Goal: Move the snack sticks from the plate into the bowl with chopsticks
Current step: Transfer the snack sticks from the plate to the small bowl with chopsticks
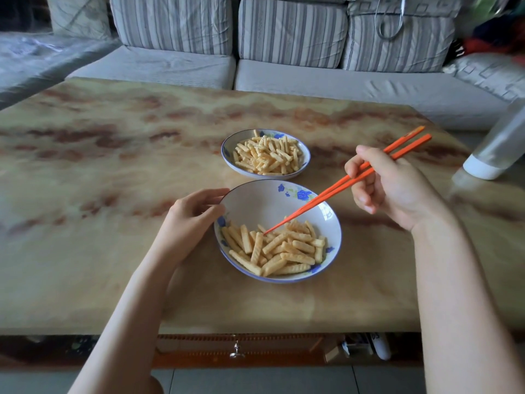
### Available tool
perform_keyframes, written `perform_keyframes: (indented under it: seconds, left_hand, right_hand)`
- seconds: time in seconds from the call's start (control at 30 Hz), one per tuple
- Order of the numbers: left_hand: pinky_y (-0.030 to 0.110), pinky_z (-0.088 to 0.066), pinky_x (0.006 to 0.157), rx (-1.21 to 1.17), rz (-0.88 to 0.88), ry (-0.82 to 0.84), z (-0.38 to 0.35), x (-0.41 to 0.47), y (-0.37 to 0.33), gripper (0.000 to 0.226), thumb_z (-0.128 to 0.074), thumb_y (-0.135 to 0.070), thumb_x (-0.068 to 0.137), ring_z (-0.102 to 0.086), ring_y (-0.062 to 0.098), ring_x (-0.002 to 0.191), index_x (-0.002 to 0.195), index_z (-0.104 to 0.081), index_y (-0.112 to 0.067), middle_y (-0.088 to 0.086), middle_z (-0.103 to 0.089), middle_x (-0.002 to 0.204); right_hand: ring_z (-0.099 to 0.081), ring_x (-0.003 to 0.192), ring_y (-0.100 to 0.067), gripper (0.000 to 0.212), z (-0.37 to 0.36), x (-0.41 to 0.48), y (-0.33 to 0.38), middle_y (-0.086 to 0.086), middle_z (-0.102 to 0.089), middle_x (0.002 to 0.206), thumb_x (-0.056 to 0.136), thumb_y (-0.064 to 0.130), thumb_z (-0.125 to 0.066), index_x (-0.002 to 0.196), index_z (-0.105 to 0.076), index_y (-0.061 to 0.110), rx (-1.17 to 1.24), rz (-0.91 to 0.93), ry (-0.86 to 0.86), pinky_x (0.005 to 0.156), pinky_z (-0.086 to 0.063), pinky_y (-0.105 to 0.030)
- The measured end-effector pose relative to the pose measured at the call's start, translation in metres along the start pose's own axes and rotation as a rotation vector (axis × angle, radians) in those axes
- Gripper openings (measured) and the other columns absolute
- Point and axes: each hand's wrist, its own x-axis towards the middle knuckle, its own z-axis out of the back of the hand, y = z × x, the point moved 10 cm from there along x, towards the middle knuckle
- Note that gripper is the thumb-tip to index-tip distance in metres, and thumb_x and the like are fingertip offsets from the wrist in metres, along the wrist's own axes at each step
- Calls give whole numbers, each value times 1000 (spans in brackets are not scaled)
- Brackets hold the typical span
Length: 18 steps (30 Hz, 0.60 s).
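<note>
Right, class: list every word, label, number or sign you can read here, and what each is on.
None can be read clearly.
Under the table, a white object: dark marks, too blurred to read.
On the bowl and the plate: blue flower patterns only, no writing.

Reaches in from below with both bare forearms, the left angled rightward, the right nearly straight up the frame. Curls the left hand [191, 214] round the left rim of the bowl [336, 223], thumb beneath the forefinger. Holds the right hand [393, 186] higher, knuckles leftward, fingers and thumb pinching the chopsticks [326, 195] near mid-length.
</note>
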Motion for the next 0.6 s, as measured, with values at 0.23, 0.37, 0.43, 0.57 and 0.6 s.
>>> perform_keyframes:
  seconds: [0.23, 0.37, 0.43, 0.57, 0.6]
  left_hand:
    - [19, -51, 81, -8, 2, -2, 1, 0, 0, 33, -57, -30, 69, -63, -8, 77, 96, -67, -47, -21, -71, 87]
    - [21, -52, 83, -10, 4, -4, 1, 0, -1, 35, -57, -30, 70, -64, -6, 79, 100, -68, -42, -16, -71, 95]
    - [23, -53, 86, -1, 6, -7, 1, 0, 0, 36, -60, -27, 73, -65, -3, 84, 106, -70, -37, -13, -72, 99]
    - [27, -53, 90, 10, 8, -10, 2, 0, 1, 33, -63, -19, 81, -67, 3, 89, 111, -70, -31, -8, -72, 102]
    - [27, -53, 90, 9, 8, -9, 1, 0, 0, 34, -62, -22, 78, -67, 2, 89, 110, -70, -32, -9, -72, 102]
  right_hand:
    - [-35, 30, -17, 43, 15, 4, 0, -7, -44, 44, 101, 26, -36, 63, -51, 13, 126, 22, -156, 37, -26, -18]
    - [-38, 32, -15, 47, 22, 6, 4, -2, -51, 49, 102, 21, -35, 59, -54, 16, 291, 97, -275, 37, -28, -21]
    - [-39, 32, -15, 41, 26, 5, 6, 3, -52, 44, 102, 20, -34, 64, -50, 13, 335, 137, -357, 39, -28, -22]
    - [-41, 32, -14, 38, 29, 6, 3, 6, -52, 42, 100, 19, -34, 66, -49, 13, 371, 175, -495, 41, -28, -25]
    - [-42, 32, -15, 37, 28, 7, 1, 5, -51, 41, 100, 20, -34, 66, -49, 13, 360, 178, -514, 42, -28, -25]
